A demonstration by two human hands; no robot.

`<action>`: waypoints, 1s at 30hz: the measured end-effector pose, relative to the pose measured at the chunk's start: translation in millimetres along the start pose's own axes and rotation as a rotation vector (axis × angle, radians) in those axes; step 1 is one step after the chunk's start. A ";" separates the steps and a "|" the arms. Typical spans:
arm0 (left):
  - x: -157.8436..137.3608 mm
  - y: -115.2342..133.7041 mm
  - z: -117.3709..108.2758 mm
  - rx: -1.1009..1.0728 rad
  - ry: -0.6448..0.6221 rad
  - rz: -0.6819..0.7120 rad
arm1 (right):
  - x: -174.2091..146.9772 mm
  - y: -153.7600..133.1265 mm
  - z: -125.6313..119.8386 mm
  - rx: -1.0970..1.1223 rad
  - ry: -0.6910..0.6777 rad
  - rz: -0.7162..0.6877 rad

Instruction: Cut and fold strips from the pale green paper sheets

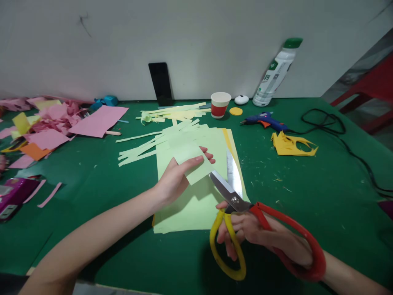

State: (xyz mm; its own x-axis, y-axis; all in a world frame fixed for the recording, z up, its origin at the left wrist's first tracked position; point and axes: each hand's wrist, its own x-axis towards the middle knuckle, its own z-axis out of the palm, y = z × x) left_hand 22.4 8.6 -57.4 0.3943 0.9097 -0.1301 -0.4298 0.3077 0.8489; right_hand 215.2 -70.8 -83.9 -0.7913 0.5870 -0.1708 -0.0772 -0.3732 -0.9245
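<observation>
My left hand (178, 176) is closed on a small light green paper piece (188, 157), thumb on top and fingertips showing past its right edge. My right hand (245, 229) grips a large pair of scissors (236, 200) with one red and one yellow handle. Their blades are spread apart; one tip lies close to the paper's lower right corner. Beneath both hands rests a stack of light green sheets (181, 217), with yellow sheets showing at its right edge. Cut green paper strips (141, 149) lie across the stack's upper left side.
Pink paper scraps (52, 119) and a purple tool (16, 196) lie on the left. Along the wall are a dark phone (160, 84), a paper cup (220, 107) and a leaning white bottle (274, 76). A blue glue gun (267, 119) with black cord and a yellow scrap (291, 145) lie right.
</observation>
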 end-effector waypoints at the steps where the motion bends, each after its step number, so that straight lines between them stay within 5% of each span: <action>1: -1.6 0.2 1.4 0.003 0.002 0.003 | -0.2 0.2 0.7 0.017 0.004 -0.015; 11: -15.0 -2.7 14.8 -0.010 -0.003 -0.042 | -1.4 -17.7 7.7 -0.101 -0.015 -0.010; 21: -20.2 -4.8 18.9 -0.048 -0.074 0.006 | -2.4 -5.4 17.3 0.171 0.116 -0.098; 30: -18.2 -6.8 15.4 0.081 0.028 0.021 | -4.9 -3.4 18.4 0.145 0.138 -0.108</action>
State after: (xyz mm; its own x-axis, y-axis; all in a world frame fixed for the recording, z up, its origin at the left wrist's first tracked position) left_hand 30.7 -14.4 -52.9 0.3622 0.9236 -0.1254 -0.3698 0.2659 0.8902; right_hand 208.2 -85.6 -73.7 -0.6839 0.7182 -0.1280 -0.2508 -0.3962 -0.8832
